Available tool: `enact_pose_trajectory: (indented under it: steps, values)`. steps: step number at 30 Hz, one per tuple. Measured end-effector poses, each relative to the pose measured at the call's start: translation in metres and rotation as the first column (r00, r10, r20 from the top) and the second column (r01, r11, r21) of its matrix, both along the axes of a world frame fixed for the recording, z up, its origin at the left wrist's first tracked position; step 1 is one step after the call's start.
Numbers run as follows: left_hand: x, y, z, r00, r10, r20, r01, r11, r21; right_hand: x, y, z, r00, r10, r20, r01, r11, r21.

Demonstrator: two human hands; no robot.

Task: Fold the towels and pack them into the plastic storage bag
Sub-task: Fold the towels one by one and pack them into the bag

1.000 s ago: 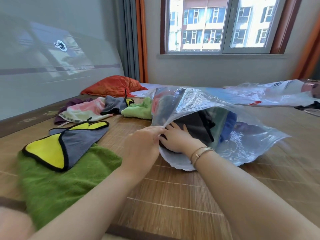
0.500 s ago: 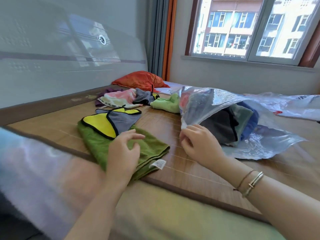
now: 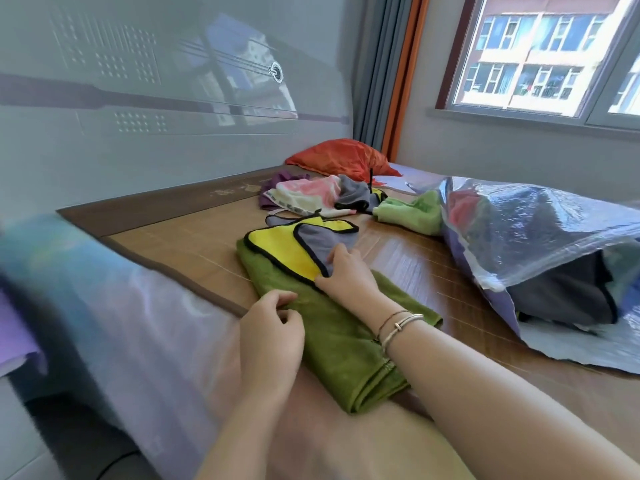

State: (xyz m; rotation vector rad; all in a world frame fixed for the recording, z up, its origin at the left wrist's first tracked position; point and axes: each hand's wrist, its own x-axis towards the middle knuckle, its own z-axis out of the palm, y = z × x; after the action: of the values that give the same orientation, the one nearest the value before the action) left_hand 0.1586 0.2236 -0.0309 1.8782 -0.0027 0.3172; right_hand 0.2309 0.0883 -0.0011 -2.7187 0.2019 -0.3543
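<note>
Bamboo mat [image 3: 415, 271] with towels awaiting folding. Right hand [image 3: 346, 271] lies on the yellow-grey cloth [image 3: 287, 247], fingers over its grey flap and thumb at the black edge, apparently pinching it. Left hand [image 3: 273, 334] rests at the near edge of the green towel [image 3: 332, 334], fingers curled; whether it grips the fabric cannot be told. The cloth lies on top of the towel's far end. The bag [image 3: 540, 237], well to the right, has its mouth open and already holds dark folded items. A loose pile [image 3: 311, 194] of unfolded towels sits beyond. Step in hand, by judgement: picking the next piece to fold. The next move calls for lifting the cloth clear of the towel, then squaring its edges.
</note>
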Motion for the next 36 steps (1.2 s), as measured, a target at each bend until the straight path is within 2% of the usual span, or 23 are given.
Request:
enact_pose_trajectory:
  steps: [2,6,9,11,15,18,22,25,26,28,30,32,34,36]
  values:
    - [0.004,0.001,0.001,1.000,0.004,-0.012,-0.004,1.000,-0.024,0.002,-0.005,0.004,0.997,0.031,0.071,-0.036,0.997,0.062]
    - [-0.002,-0.001,0.006,1.000,-0.003,-0.017,0.001,0.997,-0.078,-0.018,-0.022,0.022,0.985,-0.008,0.175,-0.035,0.970,0.242]
    - [-0.009,-0.006,0.014,0.999,0.005,-0.032,-0.009,0.993,-0.114,-0.053,-0.043,0.035,0.988,-0.013,0.155,-0.045,0.931,0.363]
    - [-0.012,-0.009,0.018,0.998,-0.012,-0.066,0.003,0.990,-0.141,-0.082,-0.058,0.040,0.994,0.007,0.110,-0.048,0.923,0.382]
    - [-0.009,-0.013,0.019,0.991,-0.057,-0.124,0.042,0.992,-0.121,-0.132,-0.082,0.041,0.999,0.033,-0.040,-0.022,0.969,0.247]
    - [-0.011,-0.016,0.016,0.986,-0.073,-0.151,0.070,0.997,-0.023,-0.148,-0.090,0.038,0.991,0.017,-0.130,-0.013,0.999,0.029]
    - [-0.017,-0.016,0.020,0.991,-0.060,-0.123,0.048,0.994,-0.101,-0.138,-0.074,0.031,0.996,0.091,0.010,-0.088,0.983,-0.163]
    - [-0.020,-0.013,0.022,0.995,-0.057,-0.079,0.042,0.983,-0.179,-0.116,-0.057,0.023,0.987,0.121,0.101,-0.077,0.928,-0.365]
    - [-0.020,-0.013,0.022,0.996,-0.060,-0.067,0.046,0.982,-0.185,-0.110,-0.053,0.022,0.988,0.113,0.108,-0.064,0.921,-0.385]
    - [-0.020,-0.013,0.020,0.996,-0.072,-0.052,0.062,0.981,-0.183,-0.102,-0.047,0.022,0.981,0.092,0.170,-0.034,0.948,-0.315]
    - [-0.018,-0.015,0.019,0.995,-0.089,-0.048,0.079,0.981,-0.178,-0.100,-0.042,0.025,0.936,0.068,0.344,-0.024,0.991,-0.130]
    - [-0.014,-0.016,0.018,0.993,-0.107,-0.048,0.096,0.976,-0.193,-0.099,-0.034,0.026,0.856,0.111,0.505,-0.132,0.991,0.007]
    - [-0.010,-0.016,0.017,0.993,-0.107,-0.044,0.095,0.972,-0.217,-0.100,-0.025,0.024,0.821,0.240,0.518,-0.258,0.965,-0.038]
    - [-0.006,-0.017,0.014,0.994,-0.093,-0.050,0.079,0.968,-0.240,-0.102,-0.021,0.016,0.817,0.384,0.430,-0.335,0.923,-0.188]
